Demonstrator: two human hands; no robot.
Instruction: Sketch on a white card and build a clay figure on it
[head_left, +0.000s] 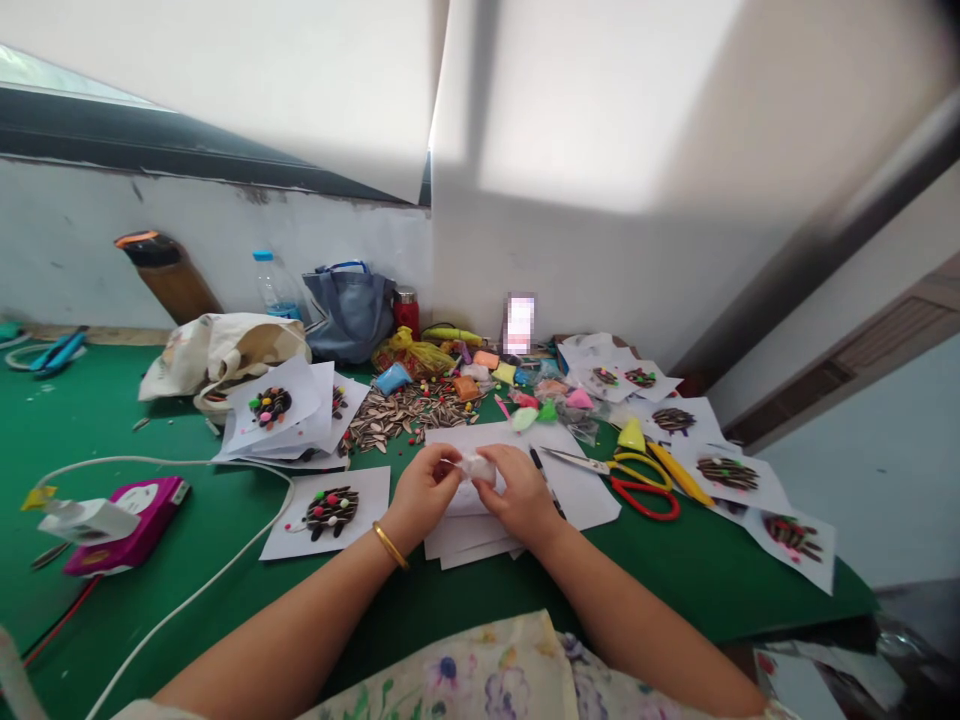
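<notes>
Over a stack of white paper sheets (592, 500), my left hand (429, 492) and my right hand (519, 492) meet at a small white lump that looks like clay in clear wrap (478, 466). The left fingers are closed in a pinch on its left edge. My right hand is closed around its right side. A black pen (546, 478) lies on the paper just right of my right hand. Sunflower seeds (405, 415) are heaped beyond the hands, beside small packets of coloured clay, such as a blue one (393, 378).
Scissors (637, 480) with yellow and red handles lie to the right. Seed-and-clay pictures on paper, one at left (281, 545), flank both sides. A magenta power strip (127, 525) with a white cable sits left. Bags, bottles and a lit phone (519, 325) stand along the wall.
</notes>
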